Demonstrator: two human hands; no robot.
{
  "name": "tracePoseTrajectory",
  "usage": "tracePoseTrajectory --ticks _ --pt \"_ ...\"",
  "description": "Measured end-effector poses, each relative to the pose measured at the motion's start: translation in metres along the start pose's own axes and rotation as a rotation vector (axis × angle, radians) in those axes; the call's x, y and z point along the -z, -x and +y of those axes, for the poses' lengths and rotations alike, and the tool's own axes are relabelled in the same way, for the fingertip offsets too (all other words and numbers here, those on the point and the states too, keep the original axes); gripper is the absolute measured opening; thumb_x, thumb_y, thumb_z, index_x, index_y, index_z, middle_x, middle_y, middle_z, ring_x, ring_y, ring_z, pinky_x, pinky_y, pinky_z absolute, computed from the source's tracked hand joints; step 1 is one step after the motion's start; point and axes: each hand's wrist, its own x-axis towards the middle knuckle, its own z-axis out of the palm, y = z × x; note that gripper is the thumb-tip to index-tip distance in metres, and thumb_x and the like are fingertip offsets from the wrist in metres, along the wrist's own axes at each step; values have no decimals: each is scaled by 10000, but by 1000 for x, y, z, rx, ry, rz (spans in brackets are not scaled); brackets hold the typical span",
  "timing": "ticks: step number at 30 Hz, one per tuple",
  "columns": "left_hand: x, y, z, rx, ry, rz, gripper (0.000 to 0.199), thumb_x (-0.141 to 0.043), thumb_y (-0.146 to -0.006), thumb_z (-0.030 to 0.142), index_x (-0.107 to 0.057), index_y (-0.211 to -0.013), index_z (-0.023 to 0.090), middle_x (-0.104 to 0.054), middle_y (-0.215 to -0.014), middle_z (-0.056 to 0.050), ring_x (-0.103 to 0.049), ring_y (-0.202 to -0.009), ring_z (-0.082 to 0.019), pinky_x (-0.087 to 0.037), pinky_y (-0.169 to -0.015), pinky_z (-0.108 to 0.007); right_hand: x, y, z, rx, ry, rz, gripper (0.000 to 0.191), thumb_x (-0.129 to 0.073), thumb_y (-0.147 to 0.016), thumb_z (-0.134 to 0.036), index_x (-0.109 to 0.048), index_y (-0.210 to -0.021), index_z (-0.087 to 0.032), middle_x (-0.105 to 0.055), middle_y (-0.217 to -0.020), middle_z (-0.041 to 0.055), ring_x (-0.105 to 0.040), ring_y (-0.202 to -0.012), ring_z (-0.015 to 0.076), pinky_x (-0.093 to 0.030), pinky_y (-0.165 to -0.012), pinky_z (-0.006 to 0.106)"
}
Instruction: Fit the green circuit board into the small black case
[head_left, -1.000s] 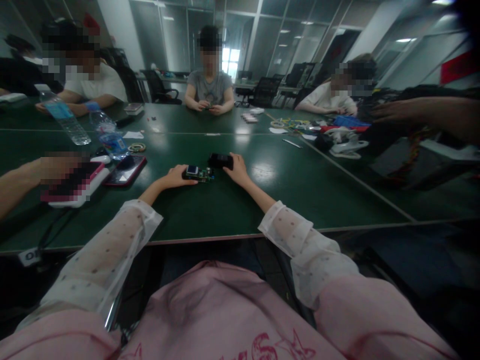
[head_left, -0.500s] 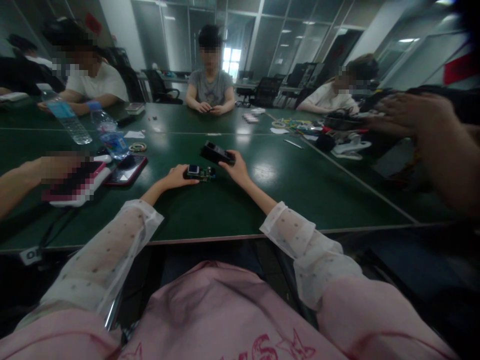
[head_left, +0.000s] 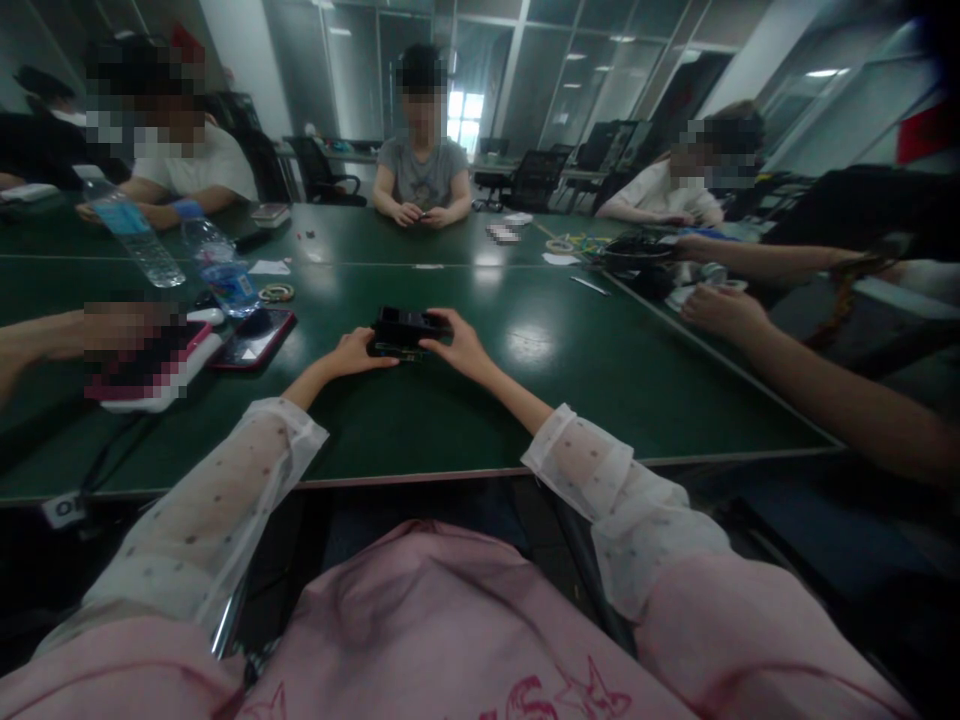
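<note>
Clamping a green circuit board point(head_left: 409, 354) at its left end between the fingers of the left hand point(head_left: 352, 352), and gripping a black case point(head_left: 407, 327) at its right end between the fingers of the right hand point(head_left: 459, 345). Holding the case right over the board, covering most of it, near the middle of the green surface point(head_left: 450, 425); cannot tell whether touching it. Lying to the left, well apart from both hands, a red-edged phone point(head_left: 255, 338), near a roll of tape point(head_left: 277, 292) and two plastic bottles point(head_left: 217, 268).
</note>
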Motion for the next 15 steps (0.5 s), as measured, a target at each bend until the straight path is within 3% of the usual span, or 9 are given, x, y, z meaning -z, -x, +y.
tracePoseTrajectory --ticks 4,9,15 --pt "-1 1 2 13 -21 36 856 -696 -675 683 -475 -1350 206 -591 -1259 -127 -552 -1192 -350 -407 -1019 -497 -2 2 -1 6 38 -51 533 -753 -765 -401 -524 -1200 -194 -617 -1169 121 -625 -1075 273 -538 -928 466" --pt "1 3 7 -47 -20 37 977 -705 -674 658 -308 -1472 258 -461 -1462 -131 -438 -1339 -367 -304 -1100 -538 -3 5 3 -42 118 -157 521 -758 -747 -364 -497 -1165 -196 -613 -1152 115 -623 -1061 279 -511 -943 500" --pt "4 4 11 -13 -34 -12 980 -692 -678 674 -319 -1484 258 -460 -1469 -129 -421 -1346 -388 -290 -1100 -565 -2 7 7 -57 100 -188 522 -741 -758 -366 -463 -1172 -213 -596 -1175 106 -607 -1101 275 -494 -959 495"
